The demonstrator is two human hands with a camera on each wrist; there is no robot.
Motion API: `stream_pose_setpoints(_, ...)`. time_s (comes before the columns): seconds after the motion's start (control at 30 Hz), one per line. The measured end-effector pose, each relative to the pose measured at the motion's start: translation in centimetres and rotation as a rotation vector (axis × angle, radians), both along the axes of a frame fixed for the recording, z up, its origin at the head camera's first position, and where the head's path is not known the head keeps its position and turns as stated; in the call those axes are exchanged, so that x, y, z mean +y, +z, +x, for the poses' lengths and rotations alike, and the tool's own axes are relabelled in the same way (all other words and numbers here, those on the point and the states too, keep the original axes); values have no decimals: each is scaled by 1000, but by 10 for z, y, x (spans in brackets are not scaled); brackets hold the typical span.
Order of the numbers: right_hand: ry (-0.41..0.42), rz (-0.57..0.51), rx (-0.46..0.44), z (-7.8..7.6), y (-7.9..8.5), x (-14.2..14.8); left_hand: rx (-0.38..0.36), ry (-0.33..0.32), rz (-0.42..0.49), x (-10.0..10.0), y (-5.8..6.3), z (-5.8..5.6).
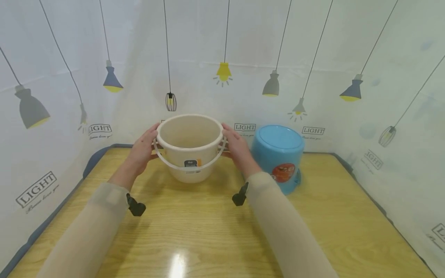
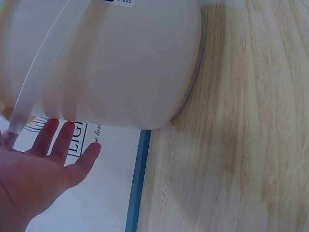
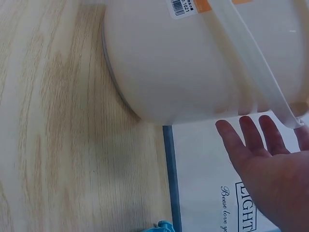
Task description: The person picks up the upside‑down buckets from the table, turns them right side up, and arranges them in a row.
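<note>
Cream plastic bucket (image 1: 189, 154), round-rimmed, smooth, tapering; left hand (image 1: 141, 150), right hand (image 1: 240, 148): fingers (image 2: 63, 142) extended, spread, touching it.

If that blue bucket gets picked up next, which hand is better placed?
Likely the right hand: it touches the cream bucket on the side nearest the blue bucket; the left hand is on the opposite side.

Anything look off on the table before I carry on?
Yes: the blue bucket stands upside down on the wood-grain table, right of the cream bucket, base facing up. It looks odd because the cream one is upright, mouth up. No spill or damage shows.
</note>
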State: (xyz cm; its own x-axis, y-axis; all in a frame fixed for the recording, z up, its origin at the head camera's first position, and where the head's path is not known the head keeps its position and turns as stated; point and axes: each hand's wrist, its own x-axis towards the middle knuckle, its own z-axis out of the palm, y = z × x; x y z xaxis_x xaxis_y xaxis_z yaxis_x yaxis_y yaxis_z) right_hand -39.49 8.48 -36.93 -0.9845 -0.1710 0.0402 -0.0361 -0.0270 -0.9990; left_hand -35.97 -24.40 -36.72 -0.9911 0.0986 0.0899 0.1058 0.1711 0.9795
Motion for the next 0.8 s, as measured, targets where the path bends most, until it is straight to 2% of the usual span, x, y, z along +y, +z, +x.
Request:
stream_pose_setpoints(0.27, -89, -3, 28, 4, 2, -4, -12, 45, 35, -1, 1, 1)
stream_pose_setpoints(0.47, -180, 92, 116, 10, 4, -7, 11, 106, 32, -1, 1, 4)
stream_pose_setpoints(0.53, -220, 149, 159, 13, 4, -7, 50, 153, 25, -2, 0, 5)
stream_pose_setpoints(0.63, -260, 192, 246, 20, 7, -5, 159, 256, 3, -1, 1, 9)
stream_pose_setpoints(0.73, -258, 185, 324, 30, 12, -4, 291, 365, -55, 2, 4, 15)
stream_pose_setpoints(0.8, -243, 181, 369, 37, 17, -4, 366, 412, -93, 6, 10, 21)
